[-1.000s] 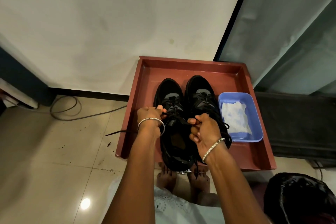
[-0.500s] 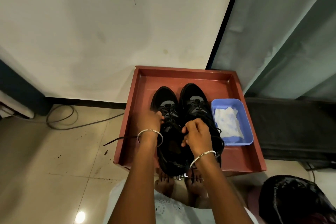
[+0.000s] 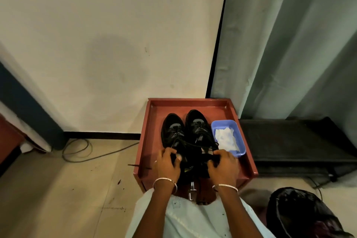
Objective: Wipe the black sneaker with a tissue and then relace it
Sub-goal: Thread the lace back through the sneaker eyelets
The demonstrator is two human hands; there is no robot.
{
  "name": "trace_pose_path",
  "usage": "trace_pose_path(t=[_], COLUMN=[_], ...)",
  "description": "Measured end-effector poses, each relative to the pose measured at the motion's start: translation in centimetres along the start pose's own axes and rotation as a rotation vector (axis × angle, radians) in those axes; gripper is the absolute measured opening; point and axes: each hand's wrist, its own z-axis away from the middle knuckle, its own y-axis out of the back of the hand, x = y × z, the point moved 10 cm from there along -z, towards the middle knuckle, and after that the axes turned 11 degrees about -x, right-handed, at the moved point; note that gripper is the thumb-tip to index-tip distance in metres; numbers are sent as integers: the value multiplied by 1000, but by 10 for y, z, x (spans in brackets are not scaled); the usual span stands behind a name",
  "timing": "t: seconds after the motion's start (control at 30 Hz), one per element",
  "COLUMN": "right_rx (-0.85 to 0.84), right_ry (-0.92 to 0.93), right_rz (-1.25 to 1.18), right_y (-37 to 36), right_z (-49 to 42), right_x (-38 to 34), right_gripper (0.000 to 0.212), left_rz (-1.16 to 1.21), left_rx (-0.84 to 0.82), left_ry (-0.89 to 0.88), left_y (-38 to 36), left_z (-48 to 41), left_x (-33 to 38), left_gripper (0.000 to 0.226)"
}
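Observation:
Two black sneakers stand side by side, toes pointing away, in a red-brown tray (image 3: 193, 103). The left sneaker (image 3: 172, 131) has its lace (image 3: 190, 144) pulled across toward the right. My left hand (image 3: 167, 164) pinches one part of that lace near the sneaker's collar. My right hand (image 3: 224, 164) grips the other end over the heel of the right sneaker (image 3: 198, 127). A loose lace end (image 3: 139, 166) hangs over the tray's left edge. White tissue (image 3: 226, 140) lies in a blue tub (image 3: 214, 125) at the tray's right.
A wall rises behind the tray, and a grey curtain (image 3: 280, 44) hangs at the right. A dark low shelf (image 3: 289, 141) stands right of the tray. A cable (image 3: 81, 152) lies on the tiled floor at left. A black bag-lined bin (image 3: 301, 214) is at bottom right.
The view has tilted up, so the tray sits lower in frame. My hands have moved apart and nearer the heels, drawing the lace out sideways.

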Motion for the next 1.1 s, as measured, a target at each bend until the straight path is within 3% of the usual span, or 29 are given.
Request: trace_pose_path(t=[0.13,0.23,0.3,0.43,0.57,0.77,1.1], right_rx=[-212,-237,-205,-162,-164,-28,-142], right_ry=[-19,17,17,22,-17,33,-47], right_rz=[23,-32,-24,17,39,55,89], right_y=[-24,-34,-38,-48,-61,-50,-32], right_z=[8,7,5,-4,-19,-21,-28], right_x=[5,6,10,20,36,30,-14], right_gripper=[59,60,61,65,57,52,43], left_rz=[-60,-35,-49,-97,-193,-94,-154], left_rx=[-170,-271,-276,-149,-58,31,-49], left_ry=[84,132,128,146,238,176,206], left_y=[-18,-36,-47,-58,-58,-59,-23], left_z=[24,29,26,16,6,-5,-11], left_x=[7,6,3,-5,-12,-22,10], left_gripper=[48,74,80,78,73,55,48])
